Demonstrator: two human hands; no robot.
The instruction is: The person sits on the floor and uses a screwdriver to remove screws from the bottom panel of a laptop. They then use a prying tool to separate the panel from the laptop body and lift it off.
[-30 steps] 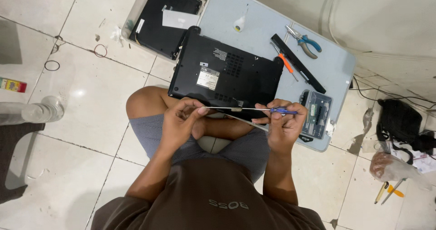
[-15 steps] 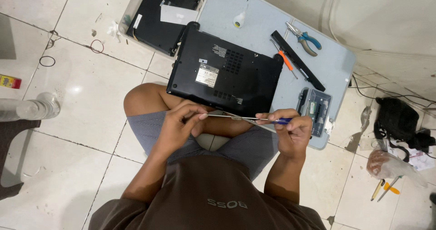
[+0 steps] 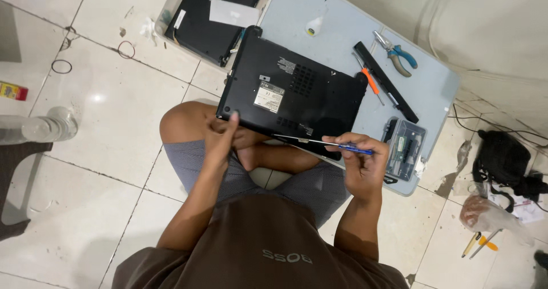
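Laptop (image 3: 294, 92) lies upside down, half on the pale surface (image 3: 439, 89), half over the knees. Left hand (image 3: 221, 133) grips its near corner, thumb up; right hand (image 3: 359, 155) pinches a blue-handled screwdriver (image 3: 325, 144), tip at its edge.

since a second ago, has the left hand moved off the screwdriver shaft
Yes. The left hand has let go of the screwdriver shaft and shifted toward the near left corner of the upturned laptop. The right hand holds the blue handle.
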